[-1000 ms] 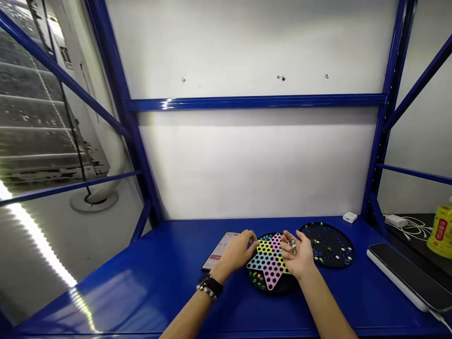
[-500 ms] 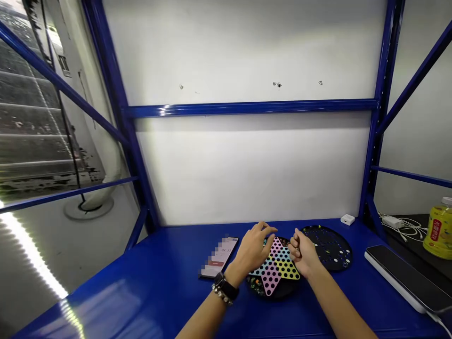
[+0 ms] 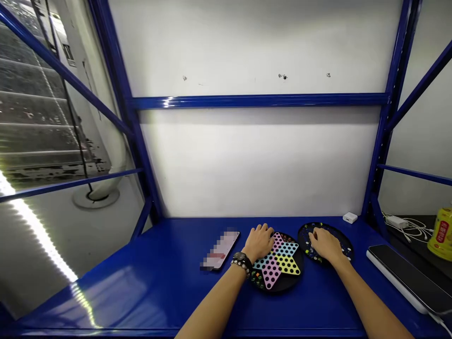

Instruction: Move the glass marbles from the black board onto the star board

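A Chinese checkers board [image 3: 282, 259], with a pink, blue and yellow star full of dark holes, lies on the blue table. Over its upper left part rests my left hand [image 3: 259, 242], wearing a watch and a beaded bracelet. Its fingers bend down and the tips are hidden behind the hand. To the right, my right hand [image 3: 325, 242] reaches into a round black tray [image 3: 348, 245] dotted with small pieces in white, blue and yellow. Its fingers are drawn together and point down; whether a piece is between them is hidden. Small coloured pieces [image 3: 257, 278] lie along the board's dark rim.
A phone [image 3: 224, 249] lies left of the board. At the right are a white charging block with a black top [image 3: 399, 278], a small white case [image 3: 350, 217], tangled cables [image 3: 411, 228] and a yellow bottle [image 3: 441, 233]. Blue rack posts [image 3: 379, 150] frame the table.
My right hand has moved right, from beside the board into the black tray. My left hand has shifted slightly, its fingers turning down at the board's upper left. The view has tilted a little.
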Available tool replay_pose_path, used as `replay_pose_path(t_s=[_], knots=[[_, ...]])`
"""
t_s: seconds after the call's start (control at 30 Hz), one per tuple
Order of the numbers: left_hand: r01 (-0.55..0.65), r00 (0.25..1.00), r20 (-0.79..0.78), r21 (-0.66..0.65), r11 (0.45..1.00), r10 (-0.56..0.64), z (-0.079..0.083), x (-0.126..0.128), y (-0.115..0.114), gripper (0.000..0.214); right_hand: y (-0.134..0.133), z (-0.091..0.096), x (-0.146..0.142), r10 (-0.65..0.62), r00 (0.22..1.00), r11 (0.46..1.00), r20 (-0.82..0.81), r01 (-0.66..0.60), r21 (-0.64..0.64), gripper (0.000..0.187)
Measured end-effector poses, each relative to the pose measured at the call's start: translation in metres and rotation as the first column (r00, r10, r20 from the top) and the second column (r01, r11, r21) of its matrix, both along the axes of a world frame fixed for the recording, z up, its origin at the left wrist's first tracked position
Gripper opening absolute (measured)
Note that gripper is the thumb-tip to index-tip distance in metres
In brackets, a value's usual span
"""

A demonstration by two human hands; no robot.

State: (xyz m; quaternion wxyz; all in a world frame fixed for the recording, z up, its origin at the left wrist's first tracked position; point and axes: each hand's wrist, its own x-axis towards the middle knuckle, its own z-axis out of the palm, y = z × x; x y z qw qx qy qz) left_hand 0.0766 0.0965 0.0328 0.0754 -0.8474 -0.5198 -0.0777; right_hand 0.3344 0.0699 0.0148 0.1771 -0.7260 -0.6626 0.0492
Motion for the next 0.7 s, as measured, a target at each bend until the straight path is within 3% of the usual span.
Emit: replay_pose_path(t_s=[0.33,0.7], knots=[[0.087,0.995,-0.053,-0.013,0.996,-0.087,-0.005,-0.010,0.019,0.036,0.005,0.010,0.011,-0.103,0.954,0.993,-0.283,0.084,-0.081,0.048],[0.133,0.990,-0.045,-0.071,0.989,-0.137,-0.010,-0.008,0.024,0.038,0.005,0.009,0.012,-0.108,0.937,0.994,-0.331,0.095,-0.056,0.049]])
